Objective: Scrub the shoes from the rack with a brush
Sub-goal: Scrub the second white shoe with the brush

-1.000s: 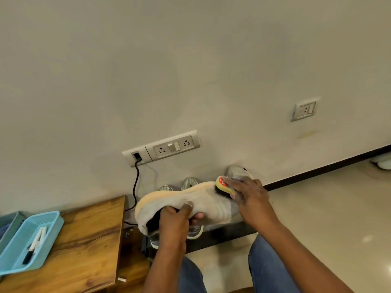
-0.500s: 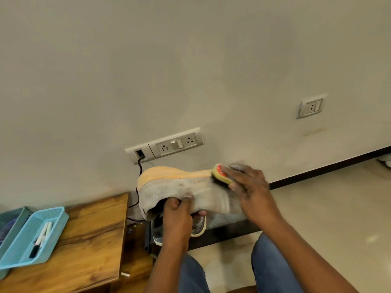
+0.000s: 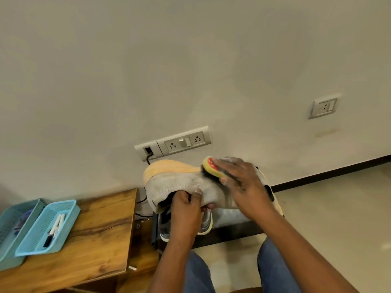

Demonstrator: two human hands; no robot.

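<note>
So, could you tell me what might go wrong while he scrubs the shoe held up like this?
1. The left hand grips the grey knit shoe only at its opening, in mid-air; pressure from the brush could twist or drop it onto the shoes on the rack below.
2. The right hand works just under the socket strip and its plugged-in cable; a wide stroke might snag the cable.

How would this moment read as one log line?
step: scrubbing | left hand: grips shoe | right hand: presses brush on shoe | rack: another shoe
</note>
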